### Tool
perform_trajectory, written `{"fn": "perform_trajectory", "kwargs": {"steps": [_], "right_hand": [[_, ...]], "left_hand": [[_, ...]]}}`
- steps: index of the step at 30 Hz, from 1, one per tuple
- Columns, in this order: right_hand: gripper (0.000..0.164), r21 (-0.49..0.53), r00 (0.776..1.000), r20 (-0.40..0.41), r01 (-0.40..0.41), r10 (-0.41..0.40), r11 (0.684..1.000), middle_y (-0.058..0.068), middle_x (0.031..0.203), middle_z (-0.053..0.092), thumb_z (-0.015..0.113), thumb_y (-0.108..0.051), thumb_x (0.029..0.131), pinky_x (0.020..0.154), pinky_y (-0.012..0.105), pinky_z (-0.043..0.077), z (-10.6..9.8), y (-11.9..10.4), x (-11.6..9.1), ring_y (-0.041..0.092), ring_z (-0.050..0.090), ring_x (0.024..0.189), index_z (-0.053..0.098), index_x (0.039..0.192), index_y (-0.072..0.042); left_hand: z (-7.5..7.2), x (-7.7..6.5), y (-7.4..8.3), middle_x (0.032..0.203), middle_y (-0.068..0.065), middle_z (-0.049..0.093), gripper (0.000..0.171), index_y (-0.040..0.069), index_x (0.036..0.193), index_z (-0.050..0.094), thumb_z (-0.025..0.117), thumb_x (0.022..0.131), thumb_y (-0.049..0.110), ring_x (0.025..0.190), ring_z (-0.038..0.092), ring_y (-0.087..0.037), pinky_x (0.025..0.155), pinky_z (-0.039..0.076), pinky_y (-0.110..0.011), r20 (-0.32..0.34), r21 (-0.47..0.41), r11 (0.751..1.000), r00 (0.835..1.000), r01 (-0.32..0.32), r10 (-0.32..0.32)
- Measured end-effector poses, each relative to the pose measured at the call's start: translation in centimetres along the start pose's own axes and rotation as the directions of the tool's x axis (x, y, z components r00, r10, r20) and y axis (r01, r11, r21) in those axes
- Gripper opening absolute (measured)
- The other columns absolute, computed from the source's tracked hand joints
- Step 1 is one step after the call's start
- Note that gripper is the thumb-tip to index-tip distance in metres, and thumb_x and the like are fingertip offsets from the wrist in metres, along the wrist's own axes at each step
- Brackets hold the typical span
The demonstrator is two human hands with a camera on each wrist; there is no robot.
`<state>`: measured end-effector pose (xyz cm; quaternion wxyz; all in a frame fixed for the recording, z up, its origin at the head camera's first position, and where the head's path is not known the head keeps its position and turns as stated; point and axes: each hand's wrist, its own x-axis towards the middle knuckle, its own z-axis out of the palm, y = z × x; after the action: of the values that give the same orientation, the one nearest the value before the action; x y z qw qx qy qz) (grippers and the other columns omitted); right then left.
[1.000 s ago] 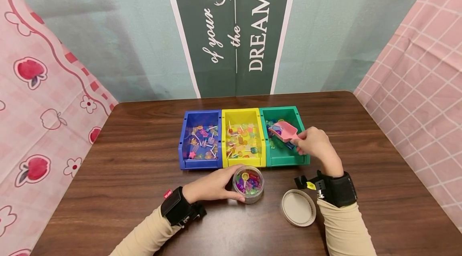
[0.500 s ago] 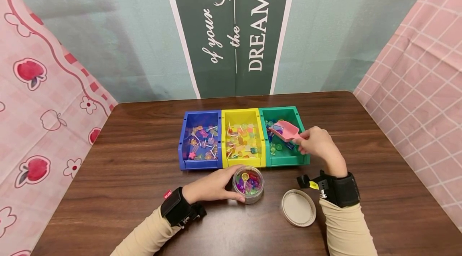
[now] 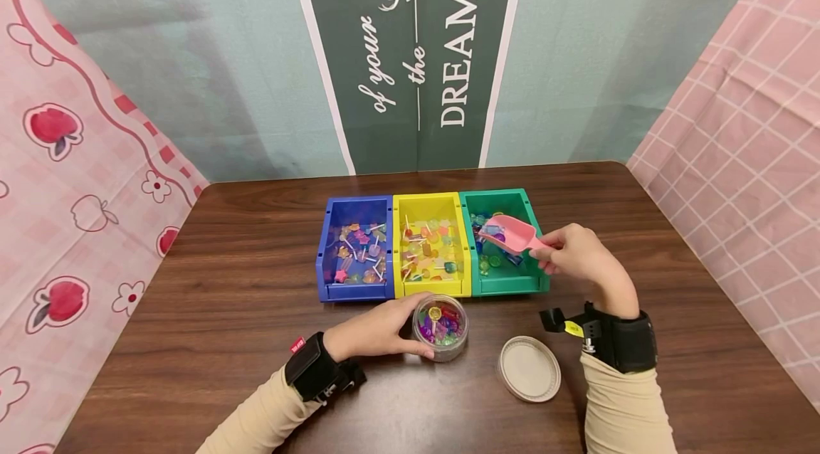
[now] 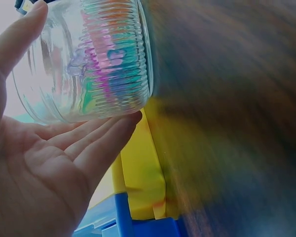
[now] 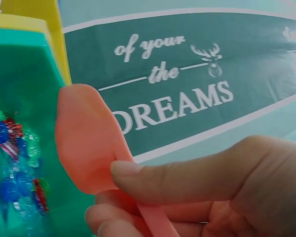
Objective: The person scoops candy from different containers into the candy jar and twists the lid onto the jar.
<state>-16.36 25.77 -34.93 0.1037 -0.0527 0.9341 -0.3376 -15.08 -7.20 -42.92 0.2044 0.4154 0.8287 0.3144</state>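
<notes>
My right hand (image 3: 579,253) pinches the handle of a small pink scoop (image 3: 517,235) between thumb and fingers. The scoop's bowl is over the green bin (image 3: 512,284), and a few blue and purple trinkets (image 3: 495,232) lie in it. From the right wrist view the scoop (image 5: 91,143) shows its underside. A clear ribbed jar (image 3: 450,352), partly filled with colourful trinkets, stands on the table in front of the yellow bin. My left hand (image 3: 378,329) holds it from the left, with thumb and fingers on opposite sides of the jar (image 4: 64,64).
The yellow bin (image 3: 434,288) and blue bin (image 3: 356,292) join the green one in a row, each holding small translucent trinkets. A round lid (image 3: 529,369) lies on the brown table (image 3: 211,312), right of the jar. Printed cloths (image 3: 250,70) hang around the table.
My right hand and the scoop have moved slightly to the right, and the scoop appears lifted a little above the trinkets in the green bin. The left hand and jar stay put.
</notes>
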Motion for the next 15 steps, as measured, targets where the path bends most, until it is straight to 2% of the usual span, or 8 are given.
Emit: {"fn": "perform_trajectory", "kwargs": {"steps": [4,9,15], "right_hand": [[0.026,-0.001,0.999,0.029,0.044,-0.044,0.999,0.013,0.07,0.07,0.061,-0.009,0.089,0.058,0.027,0.056,-0.6,0.0,-0.7,0.018,0.065,0.062,0.065,0.101,0.014],[0.024,0.003,0.992,0.061,0.108,-0.108,0.994,0.013,0.069,0.069,0.064,-0.008,0.087,0.055,0.027,0.054,-1.1,-0.1,-1.4,0.012,0.062,0.059,0.067,0.099,0.012],[0.017,0.056,0.97,0.127,0.203,-0.209,0.978,0.012,0.067,0.068,0.065,-0.006,0.085,0.054,0.026,0.056,-1.5,-0.3,-2.1,0.009,0.059,0.057,0.069,0.095,0.008]], "left_hand": [[-0.1,0.0,0.1,0.138,-0.008,0.05,0.083,0.008,0.143,0.034,0.064,0.08,0.053,0.125,0.045,-0.013,0.107,0.042,-0.038,0.0,-0.005,1.0,1.0,-0.001,0.001],[-0.1,0.0,0.2,0.138,-0.009,0.05,0.084,0.007,0.143,0.035,0.065,0.08,0.052,0.125,0.045,-0.013,0.106,0.043,-0.039,-0.002,-0.007,1.0,1.0,-0.003,0.003],[-0.1,0.0,0.2,0.139,-0.01,0.05,0.084,0.006,0.143,0.035,0.065,0.079,0.051,0.125,0.045,-0.014,0.106,0.043,-0.04,-0.005,-0.009,1.0,1.0,-0.004,0.004]]}}
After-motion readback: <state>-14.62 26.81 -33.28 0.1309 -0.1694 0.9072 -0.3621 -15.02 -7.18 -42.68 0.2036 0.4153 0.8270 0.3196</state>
